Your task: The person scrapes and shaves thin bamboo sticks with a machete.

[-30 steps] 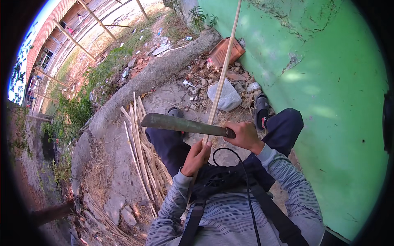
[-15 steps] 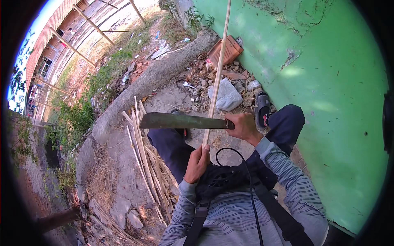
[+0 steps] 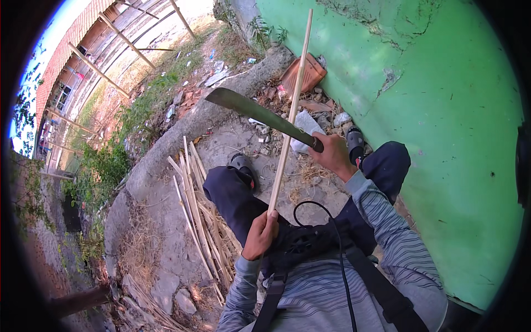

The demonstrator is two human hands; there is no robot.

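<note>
Swung tip-forward from a moment ago, the machete (image 3: pixel 254 112) in the right hand (image 3: pixel 333 154)'s firm grip crosses over the pale strip (image 3: pixel 280 177) the left hand (image 3: pixel 260 237) clasps; I fear a skid could nick it.

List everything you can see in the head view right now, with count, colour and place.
Machete: one, dark, in right hand
Stick: one, pale, in left hand
Pile: many loose sticks, pale, ground left of the legs
Block: one, white, ground ahead
Tile: one, orange, by the wall
Wall: one, green, right
Ridge: one, grey, curving ahead and left
Shrubs: several, green, left
Litter: several, mostly white, beyond the ridge
Posts: several, pale, upper left
Roof: one, orange, upper left
Cable: one, black, over the torso
Straps: two, black, on the torso
Shoes: two, grey, on the feet
Left hand: one, bare, lower centre
Right hand: one, bare, right of centre
</note>
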